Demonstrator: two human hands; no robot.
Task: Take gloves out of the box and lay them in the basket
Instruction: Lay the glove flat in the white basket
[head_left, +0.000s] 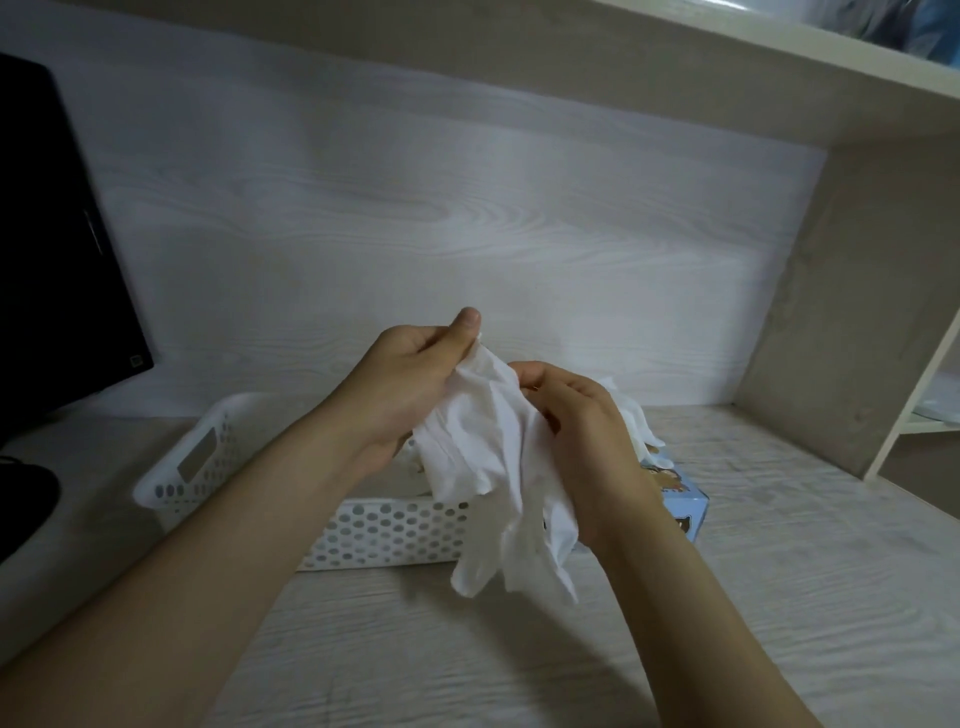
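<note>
Both hands hold a bunch of white gloves in the air above the desk. My left hand pinches the top of the bunch between thumb and fingers. My right hand grips its right side, and glove fingers hang down below both hands. A white perforated basket lies on the desk beneath my left forearm, its inside mostly hidden. The light blue glove box stands behind my right hand, largely covered by it, with more white gloves sticking out of its top.
A dark monitor stands at the left, with a dark object on the desk below it. A shelf unit's side panel rises at the right, and a shelf board runs overhead. The desk surface extends toward me.
</note>
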